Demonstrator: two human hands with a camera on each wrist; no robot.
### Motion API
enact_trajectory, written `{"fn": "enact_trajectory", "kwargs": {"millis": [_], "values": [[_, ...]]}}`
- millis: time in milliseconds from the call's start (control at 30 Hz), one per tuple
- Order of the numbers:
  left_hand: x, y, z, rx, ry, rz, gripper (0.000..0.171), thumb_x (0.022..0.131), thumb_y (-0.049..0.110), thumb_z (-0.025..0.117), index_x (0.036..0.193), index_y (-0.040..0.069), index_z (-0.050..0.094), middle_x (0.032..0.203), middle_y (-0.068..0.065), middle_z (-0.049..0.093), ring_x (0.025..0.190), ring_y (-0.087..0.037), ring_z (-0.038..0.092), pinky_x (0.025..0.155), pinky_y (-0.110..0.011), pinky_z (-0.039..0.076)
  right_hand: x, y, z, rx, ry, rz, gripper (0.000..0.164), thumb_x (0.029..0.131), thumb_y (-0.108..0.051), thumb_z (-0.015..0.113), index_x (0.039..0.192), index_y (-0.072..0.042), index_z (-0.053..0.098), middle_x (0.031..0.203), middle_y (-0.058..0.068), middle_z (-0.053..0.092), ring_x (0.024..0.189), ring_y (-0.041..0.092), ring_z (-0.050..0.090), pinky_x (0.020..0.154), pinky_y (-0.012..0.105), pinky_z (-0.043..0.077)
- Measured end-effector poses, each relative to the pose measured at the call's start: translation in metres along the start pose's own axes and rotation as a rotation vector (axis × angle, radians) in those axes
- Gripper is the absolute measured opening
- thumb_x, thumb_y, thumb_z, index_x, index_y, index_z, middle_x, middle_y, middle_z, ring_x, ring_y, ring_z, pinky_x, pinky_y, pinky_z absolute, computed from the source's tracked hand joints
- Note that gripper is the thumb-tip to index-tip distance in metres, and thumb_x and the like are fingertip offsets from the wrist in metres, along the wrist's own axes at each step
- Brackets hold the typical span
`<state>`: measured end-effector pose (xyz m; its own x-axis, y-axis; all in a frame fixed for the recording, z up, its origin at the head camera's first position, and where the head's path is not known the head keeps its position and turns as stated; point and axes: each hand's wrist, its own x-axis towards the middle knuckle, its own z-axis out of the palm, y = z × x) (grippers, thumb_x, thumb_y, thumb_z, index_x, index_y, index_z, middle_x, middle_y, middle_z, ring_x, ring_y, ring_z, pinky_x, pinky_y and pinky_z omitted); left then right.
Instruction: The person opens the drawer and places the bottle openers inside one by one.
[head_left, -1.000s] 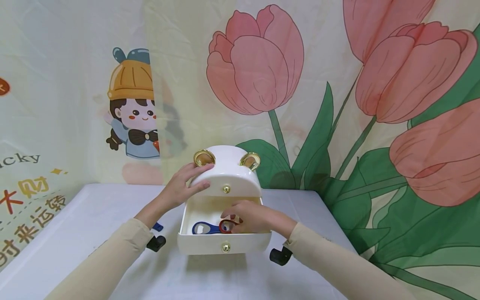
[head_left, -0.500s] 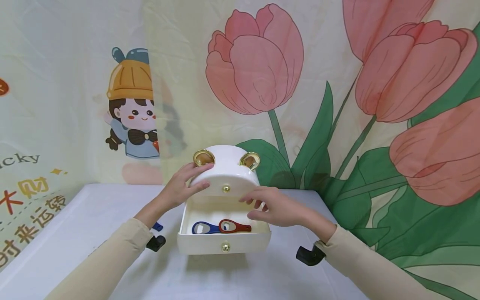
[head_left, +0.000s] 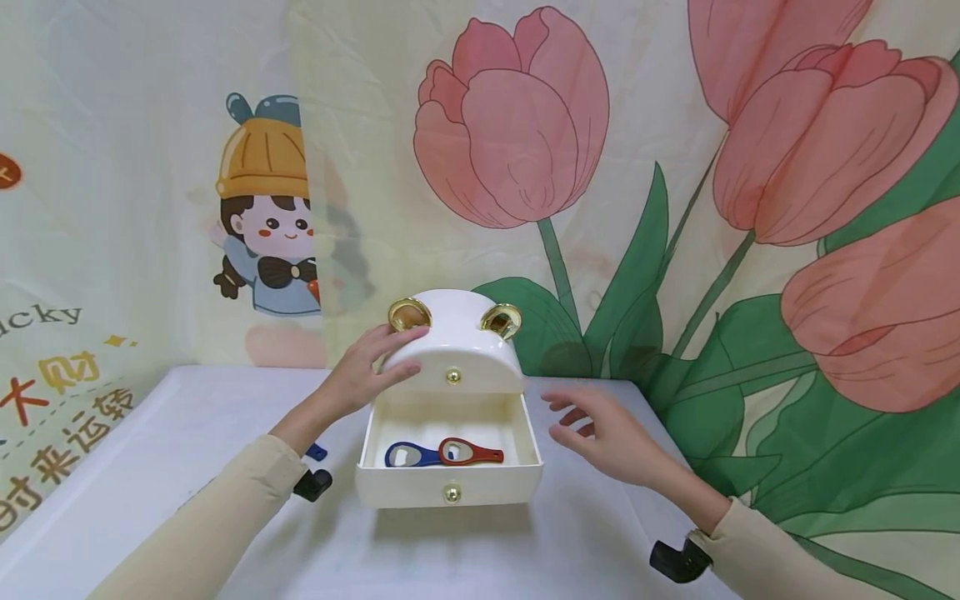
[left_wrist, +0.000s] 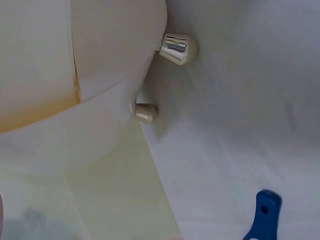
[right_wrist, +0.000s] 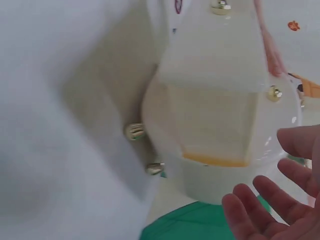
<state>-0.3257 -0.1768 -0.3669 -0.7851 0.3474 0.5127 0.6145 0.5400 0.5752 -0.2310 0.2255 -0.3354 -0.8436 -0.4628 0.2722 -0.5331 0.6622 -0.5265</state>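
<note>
A cream, dome-shaped storage box (head_left: 453,350) with gold ears stands at the table's middle. Its lower drawer (head_left: 448,486) is pulled out. Inside lie a blue bottle opener (head_left: 408,455) and a red bottle opener (head_left: 467,452), side by side. My left hand (head_left: 371,367) rests on the box's top left, fingers laid flat on the dome. My right hand (head_left: 603,433) hovers to the right of the drawer, fingers spread and holding nothing. The right wrist view shows the box (right_wrist: 220,115) from the side with my fingers (right_wrist: 270,210) in the lower right corner.
The white table (head_left: 150,467) runs back to a printed fabric backdrop (head_left: 675,183) with tulips and a cartoon child. A small blue object (head_left: 316,452) lies on the table left of the box, also seen as a blue piece (left_wrist: 264,215) in the left wrist view.
My right hand has let go of the red bottle opener in the drawer and drawn back to the right, out of the drawer. The left hand has stayed on the box.
</note>
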Motion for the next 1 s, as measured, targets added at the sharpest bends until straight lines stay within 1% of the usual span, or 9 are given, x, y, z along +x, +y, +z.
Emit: {"fn": "enact_trajectory", "kwargs": {"millis": [67, 167, 367, 433, 500, 633, 800, 900, 1000], "values": [[0.000, 0.000, 0.000, -0.002, 0.000, 0.000, 0.059, 0.100, 0.041, 0.075, 0.155, 0.037, 0.056, 0.151, -0.005, 0.056, 0.139, -0.029, 0.047, 0.109, -0.067, 0.042, -0.008, 0.006, 0.005, 0.010, 0.023, 0.056, 0.048, 0.100, -0.026, 0.077, 0.144, -0.015, 0.063, 0.132, 0.004, 0.069, 0.106, 0.017, 0.070, 0.087, 0.030, 0.062], [0.001, 0.000, 0.001, -0.002, -0.002, -0.004, 0.059, 0.100, 0.042, 0.074, 0.156, 0.038, 0.055, 0.154, -0.005, 0.054, 0.142, -0.030, 0.046, 0.111, -0.069, 0.042, -0.019, 0.015, 0.014, 0.041, 0.030, 0.131, 0.048, 0.101, -0.028, 0.076, 0.145, -0.014, 0.062, 0.129, 0.006, 0.069, 0.105, 0.019, 0.070, 0.087, 0.033, 0.063], [0.001, 0.002, 0.000, -0.010, -0.003, -0.016, 0.059, 0.099, 0.043, 0.075, 0.155, 0.038, 0.056, 0.154, -0.005, 0.054, 0.141, -0.030, 0.046, 0.110, -0.069, 0.043, -0.035, 0.025, 0.034, 0.135, -0.033, 0.300, 0.050, 0.100, -0.033, 0.076, 0.143, -0.014, 0.062, 0.127, 0.010, 0.069, 0.107, 0.023, 0.068, 0.079, 0.035, 0.064], [0.001, 0.002, 0.000, -0.011, -0.001, -0.013, 0.059, 0.100, 0.042, 0.075, 0.155, 0.038, 0.056, 0.153, -0.005, 0.054, 0.141, -0.030, 0.047, 0.110, -0.069, 0.042, -0.038, 0.025, 0.040, 0.162, -0.068, 0.316, 0.050, 0.099, -0.034, 0.076, 0.142, -0.012, 0.062, 0.125, 0.009, 0.069, 0.106, 0.023, 0.068, 0.078, 0.035, 0.064], [0.001, 0.002, 0.000, -0.011, 0.001, -0.007, 0.059, 0.100, 0.041, 0.075, 0.155, 0.037, 0.056, 0.153, -0.005, 0.054, 0.140, -0.030, 0.047, 0.110, -0.068, 0.042, -0.041, 0.025, 0.046, 0.196, -0.110, 0.309, 0.048, 0.100, -0.033, 0.076, 0.140, -0.010, 0.063, 0.123, 0.008, 0.070, 0.104, 0.024, 0.068, 0.077, 0.034, 0.064], [0.001, 0.001, 0.000, -0.009, 0.006, 0.007, 0.058, 0.100, 0.039, 0.075, 0.155, 0.036, 0.056, 0.151, -0.005, 0.055, 0.138, -0.029, 0.049, 0.110, -0.067, 0.043, -0.044, 0.022, 0.055, 0.278, -0.203, 0.293, 0.039, 0.102, -0.029, 0.072, 0.133, -0.006, 0.066, 0.116, 0.006, 0.070, 0.098, 0.025, 0.068, 0.074, 0.034, 0.063], [0.000, 0.000, 0.000, -0.005, 0.005, 0.012, 0.059, 0.100, 0.039, 0.075, 0.155, 0.034, 0.056, 0.149, -0.005, 0.057, 0.135, -0.029, 0.050, 0.108, -0.066, 0.045, -0.044, 0.014, 0.064, 0.343, -0.330, 0.370, 0.031, 0.104, -0.030, 0.068, 0.123, -0.006, 0.072, 0.108, 0.005, 0.071, 0.089, 0.025, 0.068, 0.074, 0.041, 0.063], [0.000, 0.001, 0.000, -0.005, 0.003, 0.010, 0.059, 0.100, 0.039, 0.075, 0.155, 0.035, 0.056, 0.149, -0.006, 0.057, 0.135, -0.029, 0.050, 0.108, -0.066, 0.045, -0.044, 0.008, 0.070, 0.399, -0.393, 0.396, 0.033, 0.106, -0.031, 0.066, 0.123, -0.004, 0.073, 0.108, 0.007, 0.073, 0.091, 0.026, 0.070, 0.078, 0.043, 0.064], [0.000, 0.000, 0.001, -0.004, 0.000, 0.004, 0.059, 0.100, 0.040, 0.075, 0.156, 0.035, 0.056, 0.151, -0.005, 0.055, 0.137, -0.030, 0.048, 0.109, -0.068, 0.044, -0.043, 0.003, 0.077, 0.515, -0.449, 0.415, 0.039, 0.109, -0.032, 0.061, 0.127, 0.000, 0.071, 0.112, 0.010, 0.074, 0.097, 0.028, 0.072, 0.083, 0.044, 0.065]]}}
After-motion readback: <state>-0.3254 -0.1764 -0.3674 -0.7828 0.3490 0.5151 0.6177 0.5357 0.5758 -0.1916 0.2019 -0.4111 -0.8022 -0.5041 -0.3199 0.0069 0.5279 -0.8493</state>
